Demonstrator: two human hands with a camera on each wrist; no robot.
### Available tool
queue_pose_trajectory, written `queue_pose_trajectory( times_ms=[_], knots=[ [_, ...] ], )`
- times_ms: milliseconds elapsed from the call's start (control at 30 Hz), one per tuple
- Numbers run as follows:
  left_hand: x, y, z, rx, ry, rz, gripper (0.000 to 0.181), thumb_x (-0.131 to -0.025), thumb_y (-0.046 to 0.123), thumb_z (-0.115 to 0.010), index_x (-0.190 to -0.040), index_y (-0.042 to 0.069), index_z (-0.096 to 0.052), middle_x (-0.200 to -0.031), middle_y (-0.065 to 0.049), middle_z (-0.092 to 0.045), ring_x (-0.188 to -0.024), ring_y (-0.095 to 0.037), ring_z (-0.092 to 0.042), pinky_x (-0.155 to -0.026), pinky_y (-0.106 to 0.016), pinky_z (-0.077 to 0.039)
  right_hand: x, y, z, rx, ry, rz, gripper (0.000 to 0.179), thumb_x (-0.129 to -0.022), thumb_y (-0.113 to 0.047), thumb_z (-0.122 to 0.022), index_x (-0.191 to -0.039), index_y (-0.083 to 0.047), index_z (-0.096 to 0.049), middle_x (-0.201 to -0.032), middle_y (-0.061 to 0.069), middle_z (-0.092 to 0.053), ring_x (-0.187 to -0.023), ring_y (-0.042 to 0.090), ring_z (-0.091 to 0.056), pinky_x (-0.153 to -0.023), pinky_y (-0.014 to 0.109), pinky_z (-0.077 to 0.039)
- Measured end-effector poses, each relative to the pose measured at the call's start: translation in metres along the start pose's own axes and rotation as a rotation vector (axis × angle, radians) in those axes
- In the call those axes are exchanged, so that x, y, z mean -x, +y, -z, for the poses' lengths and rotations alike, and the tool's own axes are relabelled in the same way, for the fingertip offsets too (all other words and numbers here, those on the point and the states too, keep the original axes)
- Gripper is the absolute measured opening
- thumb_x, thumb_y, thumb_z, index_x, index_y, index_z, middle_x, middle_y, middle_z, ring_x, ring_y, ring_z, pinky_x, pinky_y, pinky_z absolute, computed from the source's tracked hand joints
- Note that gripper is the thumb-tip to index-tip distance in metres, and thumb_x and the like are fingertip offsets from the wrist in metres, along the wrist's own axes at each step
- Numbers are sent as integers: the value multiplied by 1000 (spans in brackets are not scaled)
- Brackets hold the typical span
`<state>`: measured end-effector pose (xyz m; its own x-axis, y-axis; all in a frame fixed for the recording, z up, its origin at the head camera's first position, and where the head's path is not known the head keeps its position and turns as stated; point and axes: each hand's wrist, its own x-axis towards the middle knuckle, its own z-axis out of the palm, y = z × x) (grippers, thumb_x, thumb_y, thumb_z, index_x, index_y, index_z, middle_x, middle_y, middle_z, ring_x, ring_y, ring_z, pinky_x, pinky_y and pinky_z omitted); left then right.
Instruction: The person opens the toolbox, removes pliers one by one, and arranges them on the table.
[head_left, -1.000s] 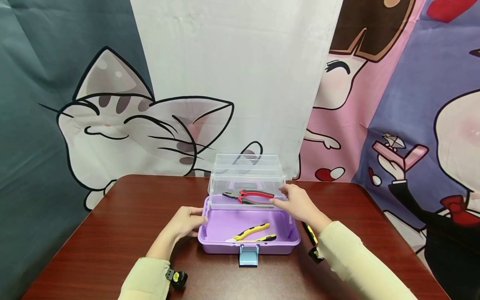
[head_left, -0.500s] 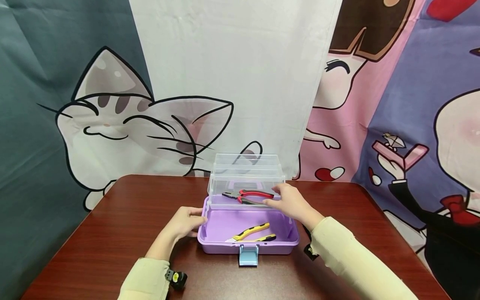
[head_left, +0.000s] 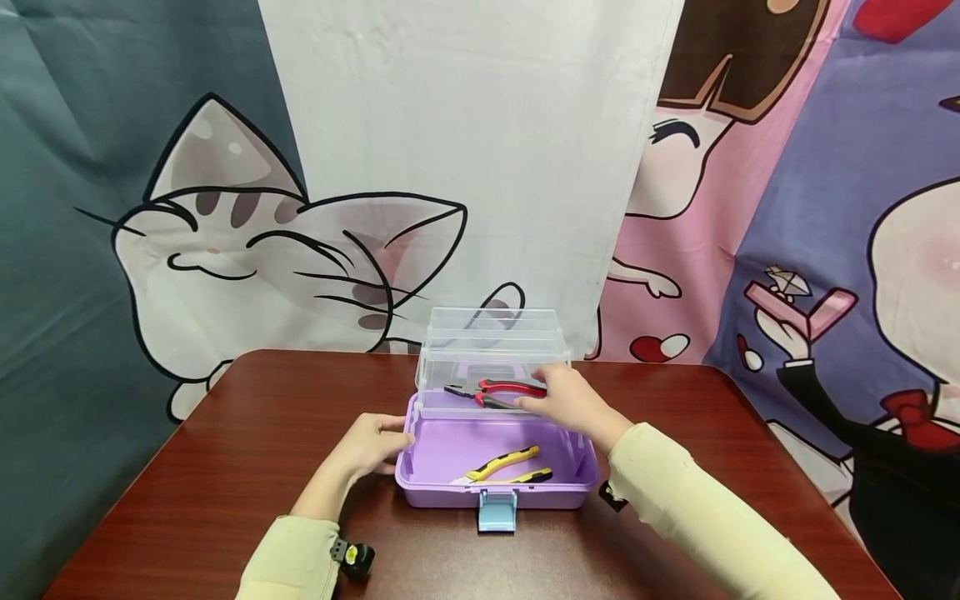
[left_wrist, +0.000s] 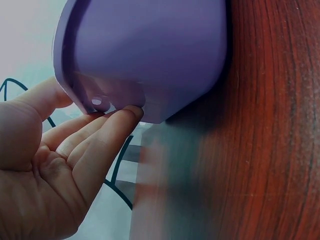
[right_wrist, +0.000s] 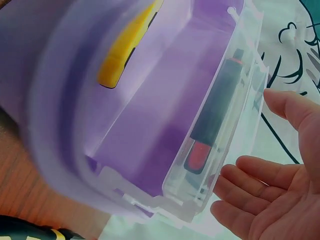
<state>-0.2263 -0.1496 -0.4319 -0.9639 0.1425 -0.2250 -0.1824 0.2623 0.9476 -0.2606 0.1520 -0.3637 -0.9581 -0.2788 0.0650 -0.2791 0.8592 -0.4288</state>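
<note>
A purple toolbox (head_left: pixel 442 497) stands on the table with its transparent lid (head_left: pixel 491 321) raised. My left hand (head_left: pixel 366 447) holds its left side, thumb at the rim and fingers against the outer wall (left_wrist: pixel 150 55). Raised at the back, a clear tray (head_left: pixel 453 413) carries pliers (head_left: pixel 512 386) with red and black handles. My right hand (head_left: pixel 573 404) hovers by the handle ends; in the right wrist view its fingers spread beside the tray, grasping nothing. On the box floor lie yellow-handled pliers (head_left: pixel 504 462) and a yellow and black tool (head_left: pixel 536 476).
A light blue clasp (head_left: pixel 497 511) hangs down at the box front. On the table right of the box lies a black and yellow tool (right_wrist: pixel 25 229), hidden behind my forearm in the head view. A printed cloth (head_left: pixel 487 167) hangs behind the table.
My right hand has moved left over the tray, closer to the red-handled pliers. Its forearm now covers the black and yellow tool on the table. The left hand has stayed on the box.
</note>
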Motion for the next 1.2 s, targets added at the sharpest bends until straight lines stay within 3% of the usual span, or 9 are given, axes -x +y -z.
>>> queue_pose_trajectory(
  times_ms=[467,700,1000,1200],
  knots=[
    [-1,3,0,-13,22,12,45,-85,4,-61,-128,-9,-53,-109,-28,-65,-89,-30,-69,-64,-42,-60,-13,-8,-5,58,-25,24,59,-81,-43,-70,-119,2,-62,-116,16,-66,-105,26,-62,-93,44,-51],
    [-2,3,0,-8,27,18,45,-85,4,-62,-127,-9,-53,-110,-28,-65,-90,-31,-69,-65,-43,-60,-18,-13,-7,125,-48,49,47,-83,-40,-70,-108,0,-66,-95,10,-69,-75,17,-56,-72,35,-51],
    [-2,1,0,-17,32,11,44,-85,3,-62,-127,-8,-55,-108,-27,-66,-86,-30,-69,-64,-43,-60,-25,-15,-13,190,-59,33,41,-82,-38,-71,-102,-3,-68,-87,6,-67,-70,16,-54,-66,31,-48],
    [-2,0,-1,-20,32,11,44,-84,3,-62,-126,-8,-55,-108,-27,-66,-84,-30,-70,-63,-43,-60,-26,-17,-13,218,-77,70,30,-82,-36,-71,-89,-7,-68,-76,1,-63,-66,15,-51,-62,29,-45]
  ],
)
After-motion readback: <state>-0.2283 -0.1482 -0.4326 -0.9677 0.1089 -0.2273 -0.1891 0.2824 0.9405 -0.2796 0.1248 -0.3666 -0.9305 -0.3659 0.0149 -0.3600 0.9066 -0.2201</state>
